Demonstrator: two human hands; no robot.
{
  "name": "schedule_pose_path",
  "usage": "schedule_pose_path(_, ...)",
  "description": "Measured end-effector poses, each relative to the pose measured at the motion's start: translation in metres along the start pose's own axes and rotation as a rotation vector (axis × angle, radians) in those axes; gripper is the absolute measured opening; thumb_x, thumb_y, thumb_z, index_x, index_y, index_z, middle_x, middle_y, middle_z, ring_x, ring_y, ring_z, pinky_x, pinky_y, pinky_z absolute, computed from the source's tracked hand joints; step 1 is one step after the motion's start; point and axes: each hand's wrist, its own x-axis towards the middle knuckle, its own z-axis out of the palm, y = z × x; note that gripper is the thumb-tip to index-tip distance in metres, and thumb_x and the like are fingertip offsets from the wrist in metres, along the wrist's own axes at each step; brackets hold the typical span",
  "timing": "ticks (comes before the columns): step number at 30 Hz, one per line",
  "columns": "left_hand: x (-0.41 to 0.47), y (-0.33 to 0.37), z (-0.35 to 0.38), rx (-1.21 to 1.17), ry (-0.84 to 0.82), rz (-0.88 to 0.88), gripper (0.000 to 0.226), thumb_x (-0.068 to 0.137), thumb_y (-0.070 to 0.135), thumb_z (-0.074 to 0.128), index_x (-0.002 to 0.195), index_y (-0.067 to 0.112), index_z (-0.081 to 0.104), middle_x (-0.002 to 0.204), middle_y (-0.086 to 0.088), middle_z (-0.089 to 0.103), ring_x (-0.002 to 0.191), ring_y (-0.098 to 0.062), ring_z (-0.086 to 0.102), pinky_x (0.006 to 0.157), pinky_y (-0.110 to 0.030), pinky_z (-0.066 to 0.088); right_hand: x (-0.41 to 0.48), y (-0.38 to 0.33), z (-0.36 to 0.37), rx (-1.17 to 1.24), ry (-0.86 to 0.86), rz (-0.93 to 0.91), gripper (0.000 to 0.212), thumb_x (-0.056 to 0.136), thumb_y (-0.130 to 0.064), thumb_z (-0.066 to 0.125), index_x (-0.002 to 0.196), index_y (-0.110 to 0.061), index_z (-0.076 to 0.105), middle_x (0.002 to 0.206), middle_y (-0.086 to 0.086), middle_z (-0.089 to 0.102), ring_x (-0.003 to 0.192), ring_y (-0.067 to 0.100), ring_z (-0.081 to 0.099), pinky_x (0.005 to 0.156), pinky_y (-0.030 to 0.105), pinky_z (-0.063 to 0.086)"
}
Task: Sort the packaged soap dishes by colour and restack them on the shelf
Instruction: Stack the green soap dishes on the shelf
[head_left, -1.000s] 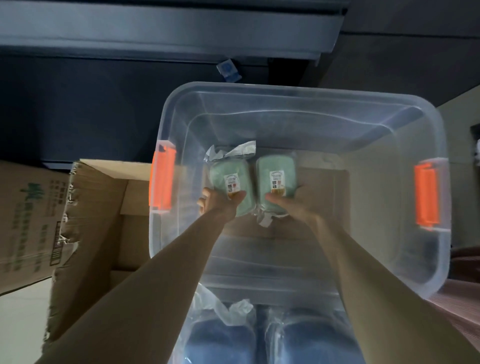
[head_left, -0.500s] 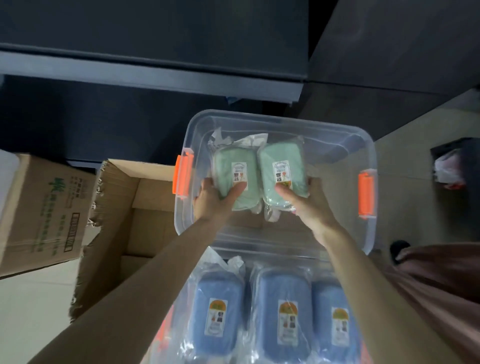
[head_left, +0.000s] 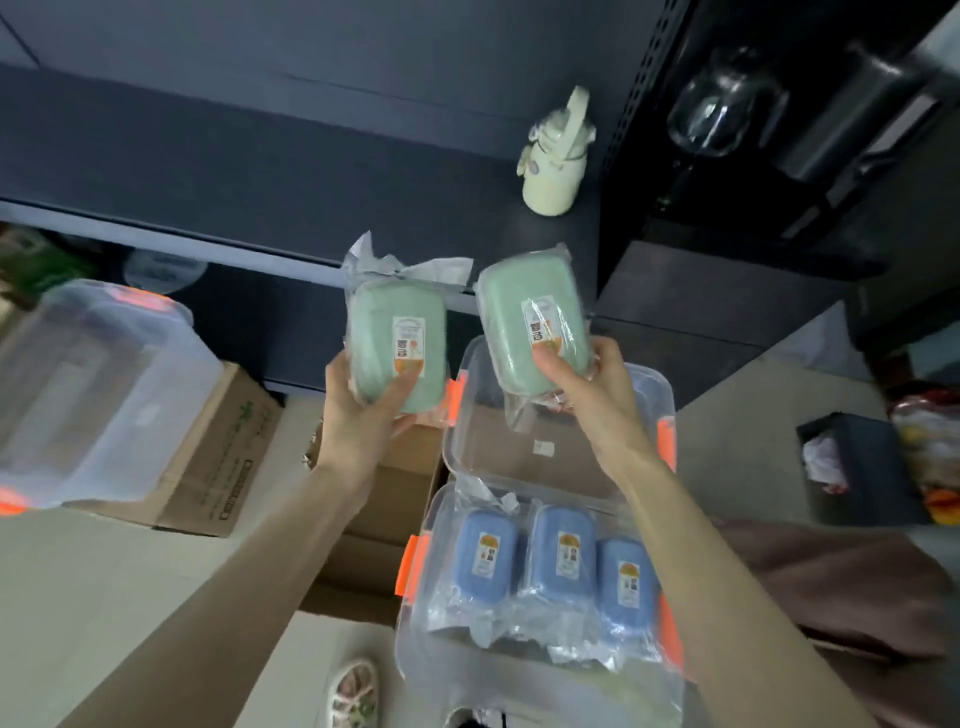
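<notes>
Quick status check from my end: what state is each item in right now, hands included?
Left hand: gripping a green soap dish, raised.
Right hand: gripping the other green soap dish, raised and tilted.
Upper clear bin: open, no dishes visible inside.
Blue soap dishes: three, wrapped, side by side in the lower bin.
Cream bottle: upright on the shelf.
Cardboard box: flaps open.

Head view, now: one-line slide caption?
Left hand and right hand each hold a wrapped green soap dish near the dark shelf.

Green soap dishes (head_left: 400, 343) in hands (head_left: 363, 415)
</notes>
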Motion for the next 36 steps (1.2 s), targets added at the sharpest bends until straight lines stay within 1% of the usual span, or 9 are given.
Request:
schedule_pose_path(3,-0.025,0.047,-0.043,-0.003,0.02,0.082,0.074,0.072,0.036,0.079,0.133,0.025,0.038,0.119,0.003,0.062,0.1,-0.012,0.067,0.077,-0.034,0.059,-0.029,-0.039,0.04,-0.006,-0.032,-0.085,0.039,0.076,-0.03,0.08,0.103,-0.029,0.051,0.102,-0.01,0.066,0.082,-0.004,0.067,0.065,0.015,0.053)
schedule_pose_path(7,-0.043,0.108,-0.109,-0.002,0.057,0.131,0.085,0.065,0.041,0.083,0.133,0.007,0.045,0.121,-0.011,0.063,0.102,-0.023,0.067,0.084,-0.043,0.057,-0.064,-0.091,0.105,0.018,-0.098,-0.187,0.039,0.077,-0.026,0.08,0.104,-0.027,0.052,0.108,-0.006,0.065,0.091,0.002,0.067,0.073,0.026,0.057)
schedule_pose_path(10,-0.052,0.139,-0.163,0.012,0.049,0.207,0.058,0.071,0.032,0.082,0.119,0.015,0.056,0.109,-0.004,0.069,0.096,-0.019,0.069,0.08,-0.039,0.057,-0.091,-0.124,0.158,0.06,-0.161,-0.24,0.04,0.078,-0.021,0.079,0.108,-0.027,0.053,0.111,-0.008,0.063,0.094,0.004,0.068,0.067,0.026,0.058)
schedule_pose_path(13,-0.058,0.164,-0.219,-0.024,0.046,0.278,0.025,0.074,0.02,0.081,0.087,0.028,0.061,0.082,0.01,0.073,0.074,-0.008,0.07,0.058,-0.03,0.057,-0.118,-0.144,0.217,0.108,-0.214,-0.284,0.042,0.08,-0.018,0.077,0.114,-0.026,0.053,0.114,-0.006,0.063,0.094,0.006,0.069,0.065,0.027,0.058)
schedule_pose_path(17,-0.052,0.202,-0.29,-0.115,0.018,0.256,0.037,0.077,0.017,0.078,0.108,0.013,0.056,0.105,-0.005,0.068,0.09,-0.023,0.068,0.058,-0.031,0.055,-0.142,-0.164,0.289,0.153,-0.224,-0.352,0.036,0.083,-0.02,0.075,0.112,-0.031,0.057,0.106,-0.013,0.069,0.095,0.01,0.069,0.065,0.029,0.058)
schedule_pose_path(23,-0.025,0.259,-0.335,-0.142,0.013,0.297,0.061,0.072,0.027,0.081,0.119,0.009,0.046,0.112,-0.006,0.065,0.086,-0.018,0.071,0.057,-0.028,0.056,-0.14,-0.216,0.343,0.087,-0.114,-0.42,0.054,0.068,-0.033,0.086,0.108,-0.019,0.053,0.107,-0.007,0.065,0.094,0.009,0.069,0.072,0.029,0.059)
schedule_pose_path(27,0.009,0.29,-0.341,-0.168,-0.002,0.34,0.048,0.08,0.022,0.075,0.116,0.006,0.048,0.109,-0.007,0.068,0.078,-0.015,0.071,0.051,-0.024,0.053,-0.12,-0.25,0.367,0.079,-0.139,-0.497,0.046,0.07,-0.028,0.085,0.104,-0.023,0.054,0.096,-0.015,0.069,0.087,0.009,0.071,0.061,0.028,0.058)
schedule_pose_path(31,0.055,0.32,-0.337,-0.165,-0.028,0.428,0.039,0.083,0.021,0.073,0.114,0.015,0.049,0.111,-0.006,0.067,0.092,-0.018,0.07,0.066,-0.033,0.057,-0.083,-0.281,0.388,0.149,-0.165,-0.549,0.036,0.08,-0.021,0.078,0.108,-0.026,0.057,0.098,-0.015,0.07,0.087,0.01,0.071,0.057,0.03,0.056)
schedule_pose_path(36,0.113,0.361,-0.33,-0.113,-0.169,0.519,0.032,0.09,0.031,0.063,0.118,0.027,0.046,0.12,-0.002,0.06,0.101,-0.019,0.067,0.063,-0.037,0.058,-0.03,-0.318,0.416,0.203,-0.155,-0.66,0.034,0.087,-0.017,0.071,0.111,-0.036,0.058,0.101,-0.015,0.07,0.088,0.008,0.07,0.06,0.021,0.054)
